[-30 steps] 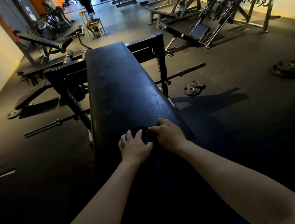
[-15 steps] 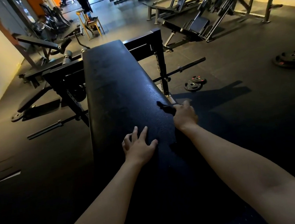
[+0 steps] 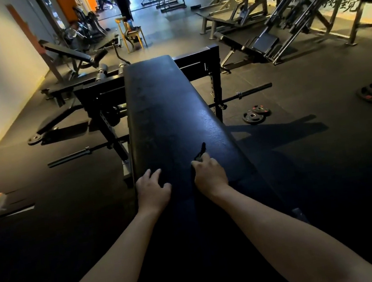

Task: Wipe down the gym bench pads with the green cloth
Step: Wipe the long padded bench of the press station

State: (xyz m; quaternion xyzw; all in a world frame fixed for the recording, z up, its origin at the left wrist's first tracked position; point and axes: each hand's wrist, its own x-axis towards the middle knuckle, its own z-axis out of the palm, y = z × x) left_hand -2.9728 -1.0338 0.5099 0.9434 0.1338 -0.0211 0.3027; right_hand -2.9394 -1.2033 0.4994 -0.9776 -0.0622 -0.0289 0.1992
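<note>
Your right grip (image 3: 210,176) has come back from the right edge of the bench (image 3: 165,110) toward the middle of the pad. Your left grip (image 3: 153,190) has slid out to the left edge.

The left lies on the pad with fingers spread, holding nothing. The right is curled tight round the cloth (image 3: 202,151), which reads as dark in this light. One corner sticks up past your knuckles, and the rest is hidden under the hand, down against the pad.

You look to be mid-stroke on the near end, working side to side. Beyond your hands runs the long stretch of pad, most of it probably still to be wiped. Next, I judge, you should flatten the cloth and push it forward along that stretch with steady pressure, keeping the left braced.

Plates (image 3: 253,116) lie on the floor to the right, well apart from the bench.
</note>
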